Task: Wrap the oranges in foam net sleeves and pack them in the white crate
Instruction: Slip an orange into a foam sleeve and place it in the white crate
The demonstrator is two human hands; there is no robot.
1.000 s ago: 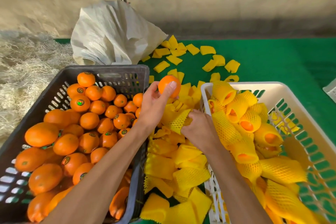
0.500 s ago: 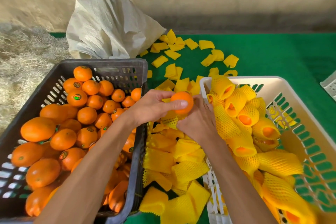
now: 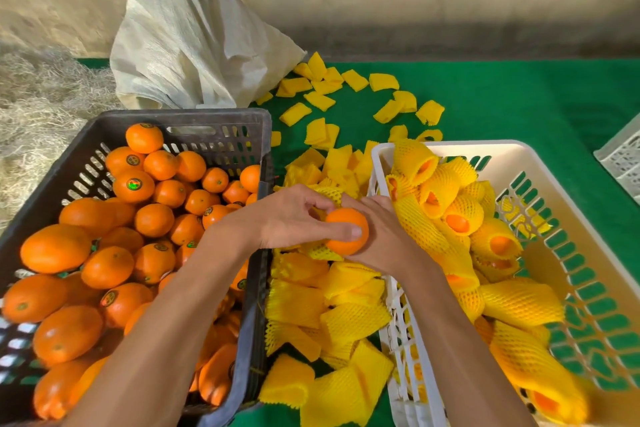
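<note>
Left hand pinches a smooth round orange at the centre of the frame, thumb across its front and fingers curled over the top. From my seat I see the right hand just beside it, touching the fruit's right side, fingers curled under and mostly hidden; a strip of yellow foam net sleeve shows at the fruit's lower left, and I judge the right hand grips it, though the grasp itself is covered. Both hands hover over the gap between two crates.

At lower left a dark slotted plastic crate is heaped with glossy oranges, round and oval, many bearing small round stickers. At right the white crate, with slotted walls, holds wrapped oranges: stubby yellow mesh tubes with orange peel showing at their open ends, piled along its left side.

Between the crates a heap of loose sleeves lies flattened and ribbed, and more are scattered across the green table toward the upper middle. A crumpled white woven sack stands at upper left behind the dark crate, pale straw beside it. My forearms cross the lower frame and cover part of the dark crate's near corner.
</note>
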